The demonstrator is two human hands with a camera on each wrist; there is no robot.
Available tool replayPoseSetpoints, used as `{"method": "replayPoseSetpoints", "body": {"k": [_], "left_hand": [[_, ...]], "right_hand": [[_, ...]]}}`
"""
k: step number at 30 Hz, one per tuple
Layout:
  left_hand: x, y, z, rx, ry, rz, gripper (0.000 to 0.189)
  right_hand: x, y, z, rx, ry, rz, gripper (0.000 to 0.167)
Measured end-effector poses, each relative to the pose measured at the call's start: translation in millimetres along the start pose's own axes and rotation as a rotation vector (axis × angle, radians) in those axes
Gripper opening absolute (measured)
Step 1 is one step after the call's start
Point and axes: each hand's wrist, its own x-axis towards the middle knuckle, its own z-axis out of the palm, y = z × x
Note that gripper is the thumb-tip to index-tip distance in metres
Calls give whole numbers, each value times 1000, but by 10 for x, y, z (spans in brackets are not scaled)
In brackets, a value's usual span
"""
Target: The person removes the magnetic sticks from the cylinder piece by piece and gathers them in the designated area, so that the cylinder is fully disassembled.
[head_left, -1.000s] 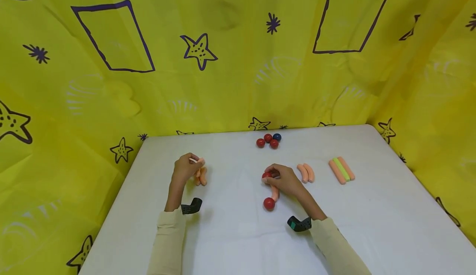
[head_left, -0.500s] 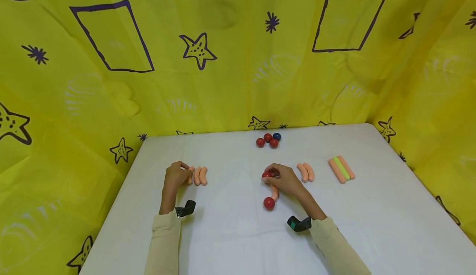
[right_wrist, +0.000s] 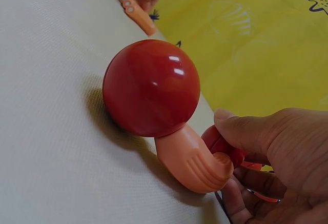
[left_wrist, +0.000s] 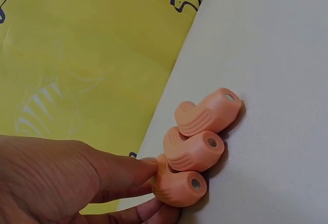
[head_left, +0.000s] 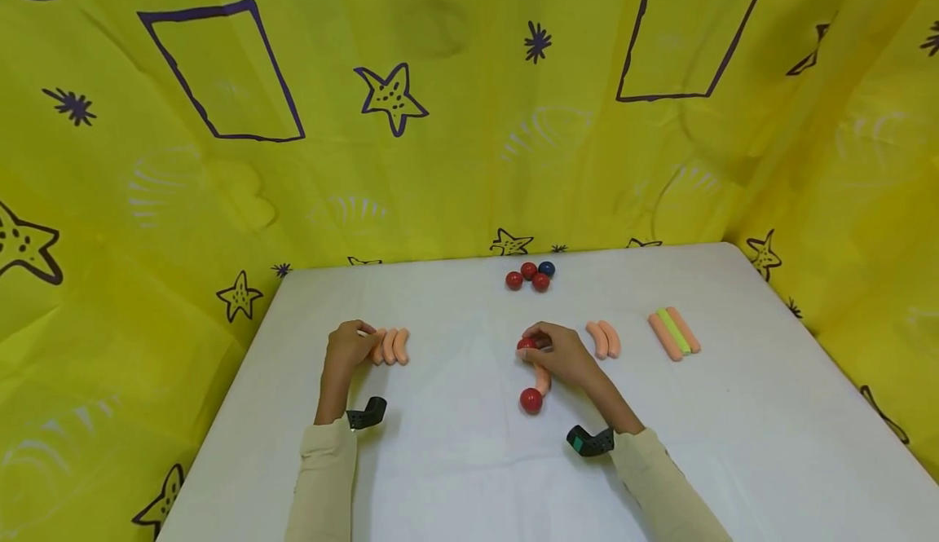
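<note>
On the left side of the table, my left hand (head_left: pixel 348 346) pinches the nearest of three orange curved magnetic rods (left_wrist: pixel 180 188) between thumb and fingers. The other two curved rods (left_wrist: pixel 197 149) lie side by side against it, with round metal discs in their ends. Near the middle, my right hand (head_left: pixel 561 354) grips a red ball (head_left: pixel 525 346), partly covered by the fingers. Another orange curved rod (right_wrist: pixel 189 160) runs from that ball to a second red ball (right_wrist: pixel 151 88), which rests on the table and touches the rod's near end.
Three red balls and a blue ball (head_left: pixel 546 269) sit grouped at the back. Right of my right hand lie two curved rods (head_left: pixel 602 341). Farther right, two orange straight rods flank a green straight rod (head_left: pixel 674 332). A yellow patterned curtain (head_left: pixel 455 175) surrounds the white table (head_left: pixel 469 477).
My left hand has moved left and down from above the curved rods, setting its rod on the table, then against the other two. My right hand has stayed still.
</note>
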Motion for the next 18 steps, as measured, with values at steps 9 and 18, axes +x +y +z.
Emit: {"method": "replayPoseSetpoints", "body": {"k": [9,18], "left_hand": [[-11,6,-7,45,-6,4,37],[-14,-5,-30,62,3,14,38]], "right_hand": [[-13,-6,-3,-6,2,0,23],[2,8,-6,-6,-1,8,25]]}}
